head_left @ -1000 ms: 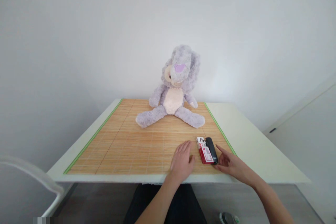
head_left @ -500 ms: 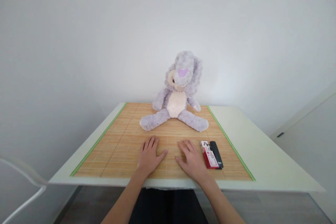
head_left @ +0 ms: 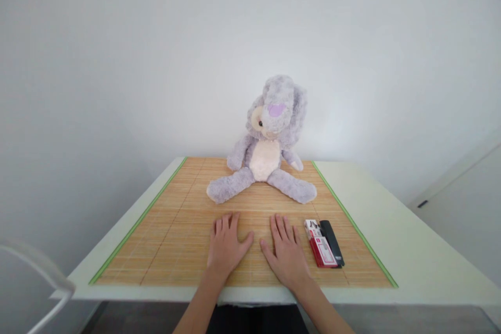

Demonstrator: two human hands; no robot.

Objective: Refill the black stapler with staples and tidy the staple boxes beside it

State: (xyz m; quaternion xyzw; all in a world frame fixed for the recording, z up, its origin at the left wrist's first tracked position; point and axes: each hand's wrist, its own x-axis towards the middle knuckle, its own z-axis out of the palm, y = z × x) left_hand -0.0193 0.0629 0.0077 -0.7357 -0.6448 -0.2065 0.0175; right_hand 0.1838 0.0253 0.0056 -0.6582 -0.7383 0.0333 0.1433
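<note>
My left hand (head_left: 226, 247) and my right hand (head_left: 287, 252) lie flat and open, palms down, side by side on a bamboo mat (head_left: 172, 235) near the table's front edge. Neither holds anything. Just right of my right hand lies a red and white box (head_left: 320, 250), not touched, with a black stapler (head_left: 332, 242) resting against its right side. A grey-purple plush rabbit (head_left: 269, 146) sits upright at the mat's far edge, legs spread toward me.
The mat has green side edges and covers the middle of a pale table (head_left: 415, 250) set against a white wall. A white chair frame (head_left: 35, 282) shows at lower left. A white cabinet (head_left: 462, 214) stands at right.
My left hand moved left and my right hand came off the box and stapler; both now rest flat on the mat. The view shifted slightly.
</note>
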